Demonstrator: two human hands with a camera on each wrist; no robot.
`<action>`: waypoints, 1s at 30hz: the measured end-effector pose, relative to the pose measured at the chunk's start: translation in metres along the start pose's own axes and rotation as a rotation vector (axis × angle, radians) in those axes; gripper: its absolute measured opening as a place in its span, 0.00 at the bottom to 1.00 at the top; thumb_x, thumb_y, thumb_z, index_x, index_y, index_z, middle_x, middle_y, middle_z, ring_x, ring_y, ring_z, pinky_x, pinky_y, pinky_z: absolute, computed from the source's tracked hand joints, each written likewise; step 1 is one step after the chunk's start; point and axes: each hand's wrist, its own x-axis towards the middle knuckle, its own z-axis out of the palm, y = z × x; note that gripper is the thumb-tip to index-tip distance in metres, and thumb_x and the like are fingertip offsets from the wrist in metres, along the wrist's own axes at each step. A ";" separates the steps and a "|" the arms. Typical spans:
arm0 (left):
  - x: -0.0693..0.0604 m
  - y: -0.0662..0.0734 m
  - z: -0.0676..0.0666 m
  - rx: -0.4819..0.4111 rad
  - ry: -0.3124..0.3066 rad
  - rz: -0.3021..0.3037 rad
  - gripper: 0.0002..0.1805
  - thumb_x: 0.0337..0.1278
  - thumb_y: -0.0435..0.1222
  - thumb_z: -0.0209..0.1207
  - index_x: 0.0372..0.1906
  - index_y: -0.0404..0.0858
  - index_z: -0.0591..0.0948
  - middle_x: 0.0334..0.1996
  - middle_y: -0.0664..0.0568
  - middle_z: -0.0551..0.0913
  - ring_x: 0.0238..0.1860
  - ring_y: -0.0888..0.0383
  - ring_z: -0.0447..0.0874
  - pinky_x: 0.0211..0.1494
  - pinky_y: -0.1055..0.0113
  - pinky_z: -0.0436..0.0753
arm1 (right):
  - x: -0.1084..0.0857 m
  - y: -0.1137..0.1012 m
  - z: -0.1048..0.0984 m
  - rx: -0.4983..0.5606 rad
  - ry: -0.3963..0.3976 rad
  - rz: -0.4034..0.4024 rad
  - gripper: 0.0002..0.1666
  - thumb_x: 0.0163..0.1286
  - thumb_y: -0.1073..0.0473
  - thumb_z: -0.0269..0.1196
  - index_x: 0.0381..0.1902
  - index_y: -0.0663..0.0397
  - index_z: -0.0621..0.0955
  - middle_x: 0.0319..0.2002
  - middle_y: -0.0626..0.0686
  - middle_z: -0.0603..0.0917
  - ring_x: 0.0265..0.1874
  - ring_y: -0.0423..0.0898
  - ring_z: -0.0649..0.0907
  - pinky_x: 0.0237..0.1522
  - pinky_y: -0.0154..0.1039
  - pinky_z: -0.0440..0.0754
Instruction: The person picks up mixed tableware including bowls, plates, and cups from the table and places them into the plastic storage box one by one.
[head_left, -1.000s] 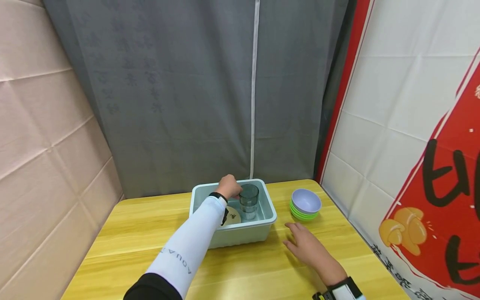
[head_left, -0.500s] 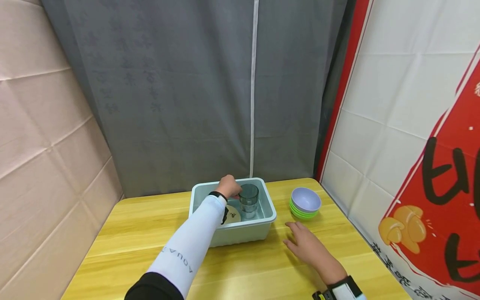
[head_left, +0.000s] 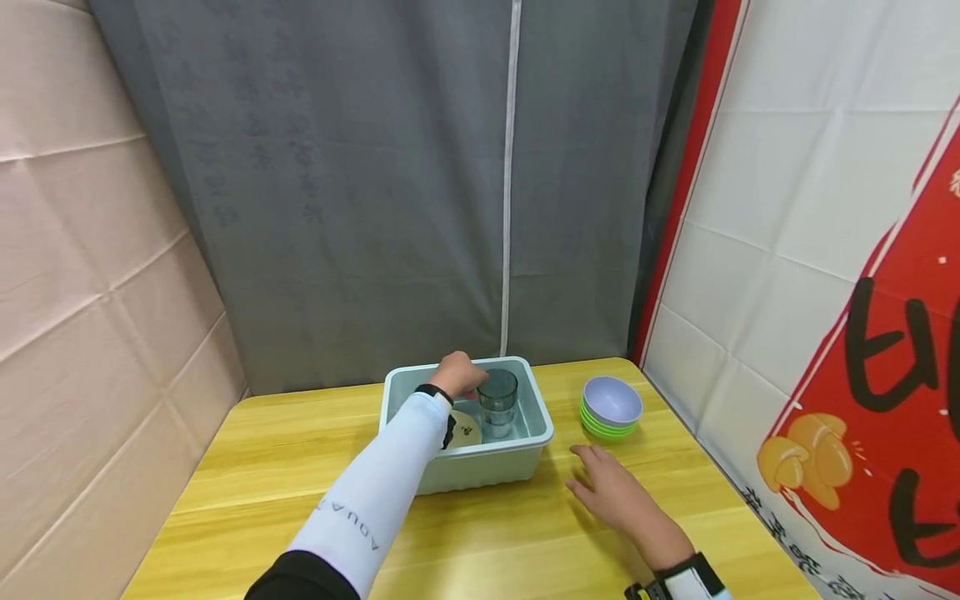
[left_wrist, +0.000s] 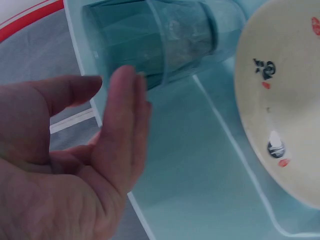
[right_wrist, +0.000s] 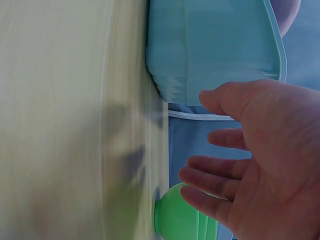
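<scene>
My left hand (head_left: 457, 375) reaches over the pale blue-green plastic bin (head_left: 480, 472), beside the rim of a clear bluish drinking glass (head_left: 498, 392). In the left wrist view, its fingers are fairly straight, with the thumb apart and nothing between; the fingertips overlap the glass rim, and contact cannot be told. The glass may be two, one stacked in the other. Next to it in the bin lies a cream plate (left_wrist: 285, 100) with black and red marks, partly hidden by my wrist. My right hand (head_left: 615, 496) hovers above the table, fingers spread and holding nothing.
A stack of bowls, a purple one (head_left: 613, 402) on top of green ones (head_left: 606, 431), stands right of the bin, just beyond my right hand. The yellow wooden table (head_left: 300, 467) ends at a grey curtain (head_left: 360, 208) behind.
My left forearm has tilted very slightly to the left. The glass, plate, bowls and right hand look the same as before.
</scene>
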 end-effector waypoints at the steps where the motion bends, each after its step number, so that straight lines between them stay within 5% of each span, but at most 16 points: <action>1: -0.001 0.000 -0.002 -0.002 -0.006 -0.003 0.11 0.68 0.36 0.63 0.30 0.39 0.77 0.30 0.45 0.87 0.33 0.47 0.96 0.34 0.62 0.80 | 0.000 0.000 0.000 0.001 -0.001 0.001 0.31 0.76 0.55 0.74 0.71 0.60 0.79 0.66 0.62 0.82 0.65 0.62 0.83 0.67 0.63 0.82; 7: -0.028 0.004 -0.019 0.043 -0.013 0.033 0.17 0.70 0.44 0.65 0.24 0.43 0.76 0.32 0.47 0.87 0.29 0.50 0.93 0.37 0.59 0.88 | -0.001 -0.003 -0.005 0.006 -0.011 0.000 0.32 0.77 0.54 0.74 0.72 0.60 0.78 0.66 0.62 0.82 0.65 0.62 0.83 0.67 0.63 0.82; 11: -0.055 0.006 -0.035 0.067 -0.014 0.099 0.26 0.71 0.46 0.64 0.15 0.46 0.70 0.17 0.55 0.76 0.19 0.58 0.77 0.29 0.63 0.79 | -0.002 -0.006 -0.009 0.011 -0.014 -0.002 0.32 0.77 0.54 0.73 0.72 0.61 0.78 0.67 0.62 0.81 0.66 0.62 0.83 0.68 0.64 0.81; 14: -0.077 0.005 -0.050 0.070 0.008 0.160 0.27 0.73 0.48 0.65 0.16 0.46 0.71 0.18 0.57 0.68 0.20 0.59 0.67 0.30 0.63 0.70 | -0.002 -0.009 -0.011 0.017 -0.012 -0.009 0.32 0.78 0.54 0.73 0.73 0.61 0.77 0.68 0.63 0.81 0.67 0.63 0.83 0.68 0.64 0.81; 21: -0.136 -0.008 -0.076 0.071 0.161 0.251 0.15 0.75 0.51 0.68 0.48 0.44 0.88 0.45 0.54 0.87 0.45 0.54 0.85 0.51 0.54 0.85 | 0.000 -0.011 -0.015 0.023 -0.004 -0.050 0.32 0.78 0.54 0.72 0.73 0.61 0.78 0.68 0.63 0.81 0.67 0.64 0.82 0.69 0.64 0.80; 30: -0.188 -0.049 -0.078 0.058 0.336 0.286 0.11 0.76 0.44 0.67 0.51 0.41 0.87 0.48 0.51 0.86 0.51 0.49 0.88 0.55 0.47 0.87 | -0.002 -0.008 -0.021 0.030 0.005 -0.039 0.33 0.77 0.54 0.73 0.72 0.62 0.78 0.68 0.63 0.81 0.68 0.64 0.82 0.69 0.65 0.79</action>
